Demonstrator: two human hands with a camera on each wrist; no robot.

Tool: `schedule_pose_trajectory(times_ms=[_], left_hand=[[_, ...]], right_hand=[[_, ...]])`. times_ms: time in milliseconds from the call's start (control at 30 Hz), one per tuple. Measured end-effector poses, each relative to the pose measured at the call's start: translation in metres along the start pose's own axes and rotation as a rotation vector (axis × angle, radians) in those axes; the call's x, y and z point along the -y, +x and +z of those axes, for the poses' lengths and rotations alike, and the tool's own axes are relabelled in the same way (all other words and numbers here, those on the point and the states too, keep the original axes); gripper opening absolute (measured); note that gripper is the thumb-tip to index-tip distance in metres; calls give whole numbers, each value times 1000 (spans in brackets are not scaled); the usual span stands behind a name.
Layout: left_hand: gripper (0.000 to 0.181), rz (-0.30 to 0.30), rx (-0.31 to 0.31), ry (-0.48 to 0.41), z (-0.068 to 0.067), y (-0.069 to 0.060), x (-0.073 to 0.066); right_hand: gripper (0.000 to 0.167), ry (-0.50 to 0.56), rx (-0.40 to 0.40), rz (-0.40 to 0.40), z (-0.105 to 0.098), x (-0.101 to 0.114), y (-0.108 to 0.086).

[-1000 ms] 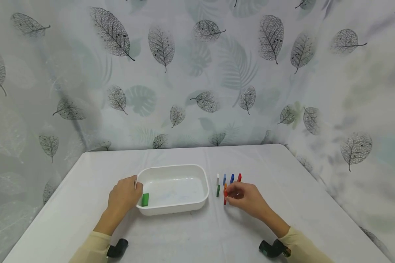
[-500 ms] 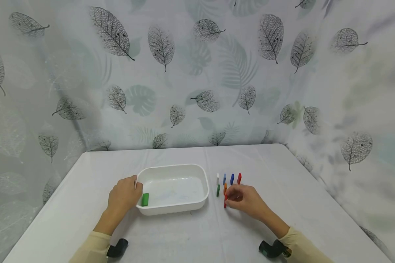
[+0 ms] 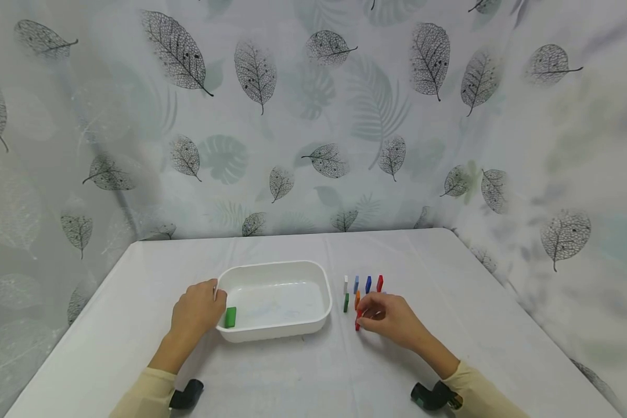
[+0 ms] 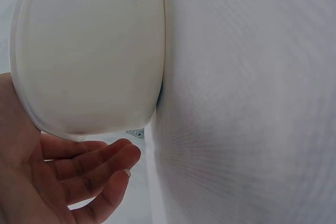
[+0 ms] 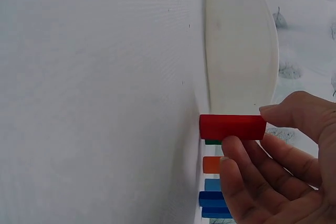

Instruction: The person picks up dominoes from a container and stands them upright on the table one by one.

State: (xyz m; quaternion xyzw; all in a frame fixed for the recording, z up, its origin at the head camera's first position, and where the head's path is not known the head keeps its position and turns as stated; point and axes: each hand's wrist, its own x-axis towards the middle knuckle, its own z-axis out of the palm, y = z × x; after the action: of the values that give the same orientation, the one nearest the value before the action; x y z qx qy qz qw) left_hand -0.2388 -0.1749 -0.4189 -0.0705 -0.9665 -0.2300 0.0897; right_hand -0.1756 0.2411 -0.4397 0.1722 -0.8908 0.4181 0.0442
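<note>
My left hand (image 3: 197,310) holds the left end of a white plastic basin (image 3: 277,332), thumb over the rim. In the left wrist view, its curled fingers (image 4: 100,169) lie outside the basin's wall. A green block (image 3: 230,317) lies inside, at the near left. To the right of the basin, my right hand (image 3: 391,316) pinches a red block (image 5: 231,127) that stands upright on the table. The thumb touches its top edge and a fingertip its side. Just behind it stand an orange block (image 3: 357,299) and a dark green block (image 3: 346,302).
Farther back, a row of upright blocks holds a white block (image 3: 346,284), a light blue block (image 3: 356,284), a blue block (image 3: 368,283) and another red block (image 3: 380,283). Some blue is partly hidden behind the right hand. A white cloth covers the table (image 3: 282,383); leaf-patterned curtains surround it.
My right hand has drawn the red block slightly toward me, apart from the orange one; in the last half second it barely moves. The left hand and basin stay put.
</note>
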Motion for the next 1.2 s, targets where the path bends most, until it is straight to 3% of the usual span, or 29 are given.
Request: schedule_pose_trajectory(times_ms=[300, 567, 1033, 1200], left_hand=[[20, 12, -9, -8, 3, 1, 2], [29, 9, -8, -7, 4, 2, 3], [21, 6, -18, -27, 7, 4, 5], [20, 0, -19, -26, 7, 4, 6]], right_hand=[[19, -4, -44, -63, -10, 11, 4], [17, -20, -65, -183, -12, 42, 25], [19, 79, 16, -316, 41, 105, 84], [19, 96, 38, -307, 55, 115, 98]])
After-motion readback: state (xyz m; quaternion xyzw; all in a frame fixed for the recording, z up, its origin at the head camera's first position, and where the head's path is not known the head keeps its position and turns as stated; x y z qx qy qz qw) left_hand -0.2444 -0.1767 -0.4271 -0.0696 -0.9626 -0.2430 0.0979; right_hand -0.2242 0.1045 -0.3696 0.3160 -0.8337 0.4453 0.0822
